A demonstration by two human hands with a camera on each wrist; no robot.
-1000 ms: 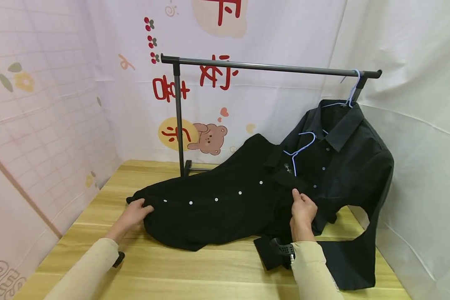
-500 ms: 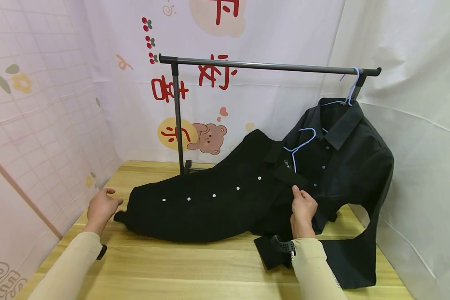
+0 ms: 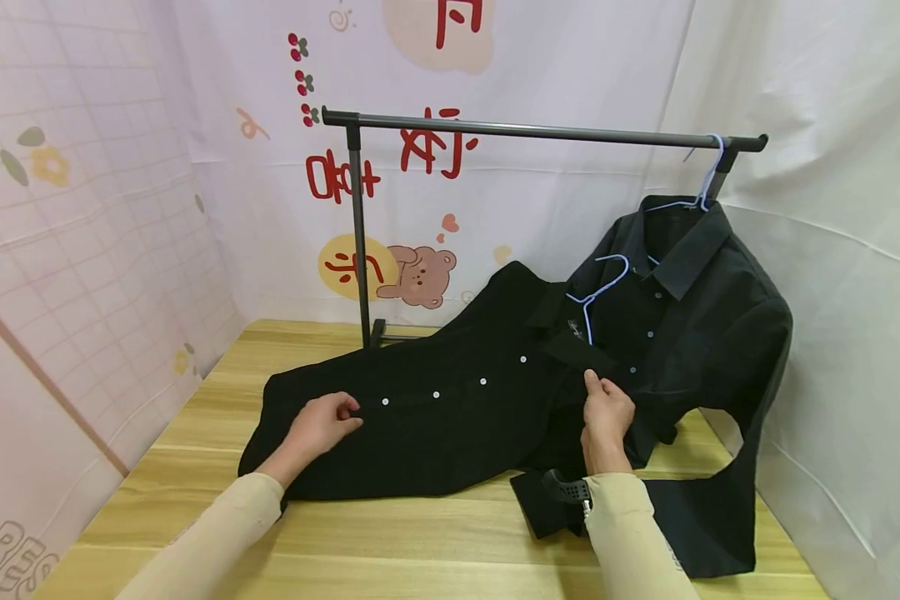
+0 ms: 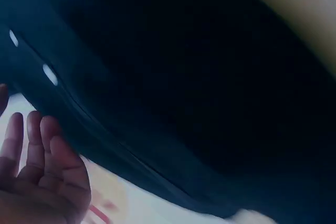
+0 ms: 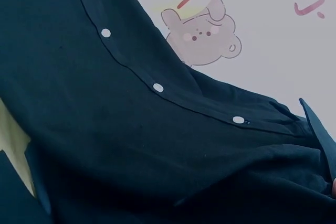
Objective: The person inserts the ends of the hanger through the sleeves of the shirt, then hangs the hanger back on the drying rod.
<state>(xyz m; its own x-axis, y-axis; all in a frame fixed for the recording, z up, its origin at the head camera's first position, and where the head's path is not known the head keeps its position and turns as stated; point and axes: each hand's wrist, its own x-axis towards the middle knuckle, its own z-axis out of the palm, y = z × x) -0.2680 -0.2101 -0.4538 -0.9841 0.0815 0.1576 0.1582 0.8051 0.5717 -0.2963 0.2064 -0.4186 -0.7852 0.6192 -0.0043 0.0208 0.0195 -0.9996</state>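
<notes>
A black shirt with white buttons [image 3: 450, 442] is spread across the table, its collar end to the right. My left hand [image 3: 318, 429] is over the lower part of the shirt, fingers loosely bent and holding nothing; in the left wrist view the same hand [image 4: 44, 174] shows beside the dark cloth. With my right hand [image 3: 607, 417] I pinch the collar [image 3: 581, 354] between thumb and fingers. A light-blue hanger [image 3: 603, 292] sticks out of the neck opening. In the right wrist view the button row [image 5: 158, 87] runs towards the collar; only a fingertip shows there.
A dark metal clothes rack [image 3: 525, 129] stands at the back of the table [image 3: 390, 550]. At its right end a second black shirt [image 3: 720, 333] hangs from a light-blue hanger [image 3: 708, 179], behind the lying shirt. Printed cloth [image 3: 270, 233] surrounds the table.
My left hand lets go of the shirt's hem, passes out to the left, then comes back right over the lower shirt. The hem now lies spread wider. My right hand keeps its place at the collar.
</notes>
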